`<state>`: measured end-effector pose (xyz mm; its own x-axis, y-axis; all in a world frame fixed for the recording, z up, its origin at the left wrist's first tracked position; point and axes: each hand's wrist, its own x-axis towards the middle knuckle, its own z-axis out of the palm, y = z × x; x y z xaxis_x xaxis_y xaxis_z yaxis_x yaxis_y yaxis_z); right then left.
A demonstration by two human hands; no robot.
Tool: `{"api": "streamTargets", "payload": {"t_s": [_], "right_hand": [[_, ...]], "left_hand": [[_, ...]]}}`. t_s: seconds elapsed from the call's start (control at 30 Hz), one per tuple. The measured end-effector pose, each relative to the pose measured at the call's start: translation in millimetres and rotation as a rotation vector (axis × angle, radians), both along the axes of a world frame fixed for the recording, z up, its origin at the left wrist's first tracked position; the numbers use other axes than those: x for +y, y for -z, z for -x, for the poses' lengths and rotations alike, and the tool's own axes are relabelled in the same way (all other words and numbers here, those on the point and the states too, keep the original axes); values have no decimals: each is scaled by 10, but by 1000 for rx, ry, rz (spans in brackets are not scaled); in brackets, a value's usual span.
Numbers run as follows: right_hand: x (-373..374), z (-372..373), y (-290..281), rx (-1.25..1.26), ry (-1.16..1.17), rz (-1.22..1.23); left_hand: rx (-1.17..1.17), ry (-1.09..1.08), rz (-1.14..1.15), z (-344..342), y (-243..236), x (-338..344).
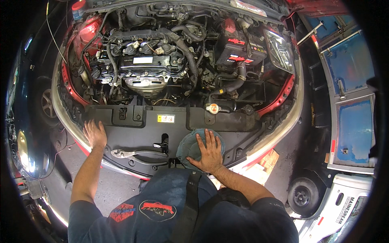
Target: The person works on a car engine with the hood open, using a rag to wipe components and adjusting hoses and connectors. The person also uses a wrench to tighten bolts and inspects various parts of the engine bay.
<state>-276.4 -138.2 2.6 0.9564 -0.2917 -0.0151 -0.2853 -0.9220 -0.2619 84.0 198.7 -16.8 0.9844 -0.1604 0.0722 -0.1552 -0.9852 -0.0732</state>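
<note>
Black plastic radiator cover panel (137, 121), spanning the front of the open engine bay, with the engine behind its far edge. On it, left to right: the left hand (95, 133), flat, fingers spread, near the panel's left end; a pair of pliers (135, 154) lying flat near the front edge, jaws to the left, handles running right; a small black latch fitting (163, 142) just beyond the handle ends; a blue-grey cloth (189, 146), bunched, at the panel's middle front, with the right hand (208, 152) pressed flat on its right part. A yellow-and-white label (165, 118) sits toward the far edge; a round radiator cap (212, 108) stands just behind the panel.
</note>
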Motion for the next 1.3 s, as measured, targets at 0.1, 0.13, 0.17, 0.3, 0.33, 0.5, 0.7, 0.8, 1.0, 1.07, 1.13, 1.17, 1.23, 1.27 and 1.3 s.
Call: {"api": "streamTargets", "payload": {"t_s": [0.1,0.13,0.17,0.3,0.33,0.5,0.7,0.8,1.0,1.07,1.13,1.17,1.23,1.27,1.3], "right_hand": [[7,3,2,-2,4,-6],[10,4,2,11,7,-2],[13,4,1,-7,9,-13],[20,1,-11,-5,14,-21],[22,-1,-15,3,14,-13],[29,-15,-14,-40,4,-24],[27,-6,24,-54,5,-14],[25,1,36,-59,5,-15],[23,1,35,-57,-2,-12],[22,0,29,-54,-3,-15],[20,-3,25,-35,3,-24],[19,-4,23,-43,1,-25],[16,-7,23,-30,4,-25],[15,-7,24,-40,0,-25],[14,-8,25,-44,-1,-24]], "left_hand": [[11,-11,-2,3,-11,-10],[16,-15,-6,5,-16,-14],[21,-27,-19,7,-22,-15],[29,-17,-7,16,-40,-16],[33,-15,-4,18,-43,-17],[26,-25,-15,23,-63,-30],[48,-27,18,42,-113,-56],[43,-24,27,44,-116,-60],[16,-14,29,37,-73,-42],[16,-15,24,37,-65,-40],[8,-22,1,37,-66,-42],[12,-19,12,37,-69,-45],[15,-25,11,39,-79,-52],[17,-24,18,41,-85,-55],[18,-26,17,40,-91,-60]]}}
